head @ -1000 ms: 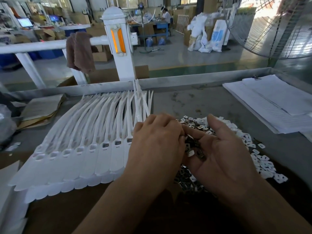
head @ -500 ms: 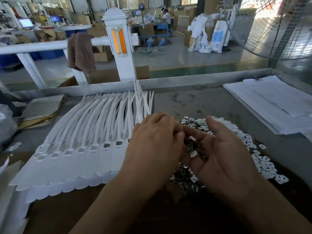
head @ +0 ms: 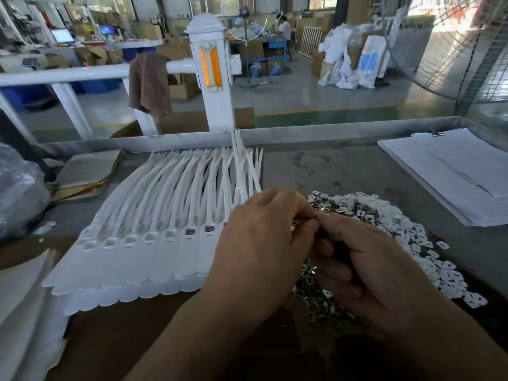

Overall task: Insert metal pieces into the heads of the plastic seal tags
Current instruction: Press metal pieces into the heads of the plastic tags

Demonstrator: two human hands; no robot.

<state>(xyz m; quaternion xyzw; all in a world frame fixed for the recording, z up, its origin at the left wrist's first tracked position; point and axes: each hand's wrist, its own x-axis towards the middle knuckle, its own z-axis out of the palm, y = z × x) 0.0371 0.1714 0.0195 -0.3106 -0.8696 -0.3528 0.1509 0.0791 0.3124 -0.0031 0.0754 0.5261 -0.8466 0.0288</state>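
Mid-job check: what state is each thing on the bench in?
White plastic seal tags: fanned flat; two heads nearest the hands hold dark inserts, those further left look empty.
Pile of small metal pieces: loose, beside white plastic caps.
Left hand: fingers curled, pinching a metal piece, barely visible.
Right hand: fingers curled round more of them, mostly shadowed.
Stack of white paper sheets: flat, clipped.

Grey table [head: 330, 171] holds seal tags [head: 154, 243], metal pieces [head: 324, 303], papers [head: 453, 174].
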